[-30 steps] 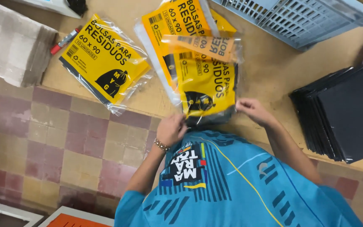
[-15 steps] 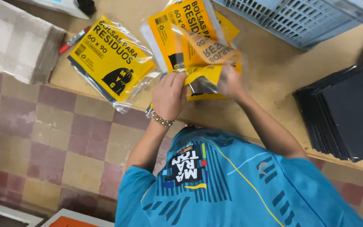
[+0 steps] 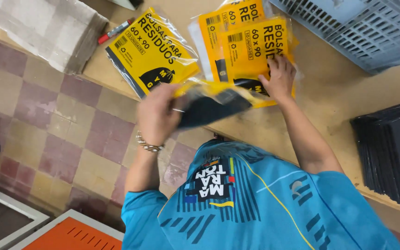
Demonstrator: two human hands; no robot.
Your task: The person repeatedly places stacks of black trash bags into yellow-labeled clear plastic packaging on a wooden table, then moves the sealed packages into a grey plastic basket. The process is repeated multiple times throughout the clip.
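Wooden table (image 3: pixel 334 88); left hand (image 3: pixel 156 115) holds packet (image 3: pixel 216 99) lengthwise left-right.

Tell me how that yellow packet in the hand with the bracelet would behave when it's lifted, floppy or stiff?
Probably floppy: the yellow packet bends and sags where the left hand grips one end. Its clear glossy wrapper looks slippery, so it may slide off the other packets under the right hand. It seems light, since one hand carries it above the wooden table.
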